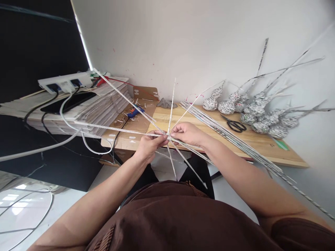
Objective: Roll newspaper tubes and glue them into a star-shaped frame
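Several thin rolled-paper sticks point(171, 104) cross at one point and spread out like spokes above the table's front edge. Left of the crossing, my left hand point(150, 144) pinches the sticks between thumb and fingers. My right hand point(188, 134) is closed on them just right of the crossing, its fingertips almost touching those of the left. One long stick runs up to the left, another lies nearly level toward the paper stack, and others point down over my lap. The exact centre is partly covered by fingertips.
On the wooden table point(264, 146) lie a bundle of paper sticks point(222, 130), black scissors point(235, 125) and several woven gourd shapes point(227, 104). Leftward are a blue glue gun point(134, 111) on cardboard point(120, 137), a paper stack point(104, 104), a phone point(69, 102), a power strip point(65, 82) and cables.
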A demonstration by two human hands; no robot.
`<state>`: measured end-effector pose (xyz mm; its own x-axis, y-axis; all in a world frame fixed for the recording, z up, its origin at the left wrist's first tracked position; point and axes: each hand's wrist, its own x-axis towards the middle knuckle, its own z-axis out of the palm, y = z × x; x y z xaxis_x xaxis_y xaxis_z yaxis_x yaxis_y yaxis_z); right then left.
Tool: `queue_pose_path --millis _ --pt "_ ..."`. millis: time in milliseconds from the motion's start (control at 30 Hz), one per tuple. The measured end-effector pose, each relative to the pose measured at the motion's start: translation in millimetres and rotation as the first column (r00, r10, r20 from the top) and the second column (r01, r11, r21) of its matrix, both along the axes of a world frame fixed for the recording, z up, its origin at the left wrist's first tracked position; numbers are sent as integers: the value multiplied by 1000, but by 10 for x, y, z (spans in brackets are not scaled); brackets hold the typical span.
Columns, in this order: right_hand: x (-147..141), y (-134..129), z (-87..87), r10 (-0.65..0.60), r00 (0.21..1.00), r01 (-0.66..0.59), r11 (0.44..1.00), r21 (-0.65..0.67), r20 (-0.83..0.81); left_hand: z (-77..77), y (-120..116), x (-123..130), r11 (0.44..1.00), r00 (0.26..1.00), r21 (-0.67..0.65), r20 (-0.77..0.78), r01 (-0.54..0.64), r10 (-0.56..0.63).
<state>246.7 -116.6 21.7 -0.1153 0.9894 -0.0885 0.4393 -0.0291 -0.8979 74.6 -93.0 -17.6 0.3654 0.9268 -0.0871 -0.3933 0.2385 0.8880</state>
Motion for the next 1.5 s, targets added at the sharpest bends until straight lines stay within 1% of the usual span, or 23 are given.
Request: queue_pose_path --millis 67,100,167,267,333,400,467,533,567,633,700,767,800,833,900,967,1033,1200,1333,1433,1500 --pt "23 22 32 23 998 -27 998 -63 -65 -24 13 -8 1000 1000 0 12 11 -11" --pt "32 30 47 32 997 -36 997 -65 -63 -33 18 -10 1000 1000 -7 13 16 -15" --pt "38 38 71 52 999 -52 999 -11 8 -43 22 -11 999 1000 -24 11 23 -23" --pt "28 32 95 64 981 -82 993 88 184 -43 17 0 999 1000 -38 -6 27 -28" --pt "20 28 100 59 969 -81 993 84 240 -46 13 9 999 999 -45 -28 27 -28" --pt "23 31 90 64 971 -72 997 24 229 -58 16 14 998 999 -52 -37 19 -21" --pt "31 42 59 80 986 -71 996 -62 144 -77 25 13 998 1000 -55 -26 11 -12" --pt "33 50 11 60 998 -61 989 -133 -10 -96 34 6 998 1000 -66 -8 14 -15" --pt "30 51 -16 28 994 -44 986 -158 -107 -103 37 3 997 1000 -77 -3 19 -19" --pt "11 45 -65 -55 949 -5 982 -191 -310 -110 37 0 995 1000 -98 7 26 -25" --pt "-17 33 -96 -117 872 19 978 -206 -476 -109 30 1 994 1000 -108 19 23 -21" --pt "-44 23 -107 -151 812 34 977 -212 -563 -104 20 5 994 999 -106 33 20 -16" --pt "-56 20 -109 -166 802 49 976 -214 -574 -101 17 6 994 999 -106 38 18 -14" --pt "-65 20 -112 -180 807 70 975 -211 -563 -99 14 7 994 999 -109 41 16 -12" --pt "-77 23 -128 -191 844 120 978 -171 -501 -100 14 6 993 999 -118 46 2 4" --pt "-79 28 -162 -181 886 156 983 -93 -426 -105 17 4 993 999 -118 47 -14 20" --pt "-74 27 -201 -164 916 166 986 -25 -365 -113 19 3 994 999 -107 44 -23 28" --pt "-47 1 -237 -98 981 118 987 107 -170 -127 1 15 994 999 -110 33 -22 26" --pt "-42 -34 -222 -79 996 87 980 180 -51 -123 -13 17 996 1000 -90 23 2 0" --pt "-44 -60 -213 -53 997 41 976 214 51 -105 -16 7 998 999 -68 -43 2 -5" --pt "-39 -76 -202 -16 996 -3 976 219 85 -91 -13 -3 999 994 -51 -109 -5 -1"
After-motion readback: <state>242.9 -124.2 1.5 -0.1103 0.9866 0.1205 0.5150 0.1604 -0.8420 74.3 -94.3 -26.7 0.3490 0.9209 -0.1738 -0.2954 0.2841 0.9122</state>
